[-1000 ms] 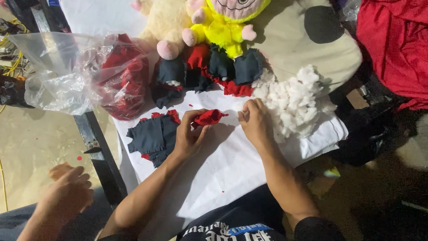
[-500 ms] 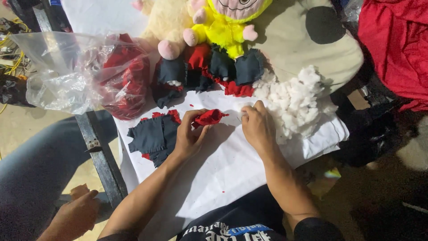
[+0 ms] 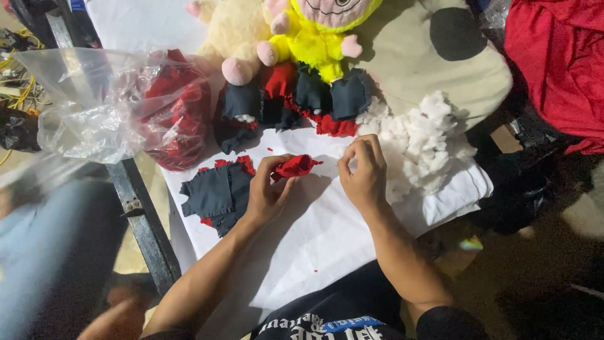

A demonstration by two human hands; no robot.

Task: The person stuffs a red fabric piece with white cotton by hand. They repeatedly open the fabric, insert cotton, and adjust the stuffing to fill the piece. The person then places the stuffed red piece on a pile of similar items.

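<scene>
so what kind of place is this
Probably a small soft-toy workshop. A white-covered table carries a heap of white stuffing, finished plush dolls and cut fabric pieces, beside a plastic bag of red fabric. The left hand pinches a red fabric piece; the right hand works beside it.

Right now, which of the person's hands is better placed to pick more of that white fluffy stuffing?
Probably the right hand: it hovers beside the white stuffing pile, fingertips pinched together. The left hand is farther off and already grips a small red fabric piece.

Bright overhead light on table (image 3: 327, 252), dim surroundings (left edge motion-blurred).
</scene>
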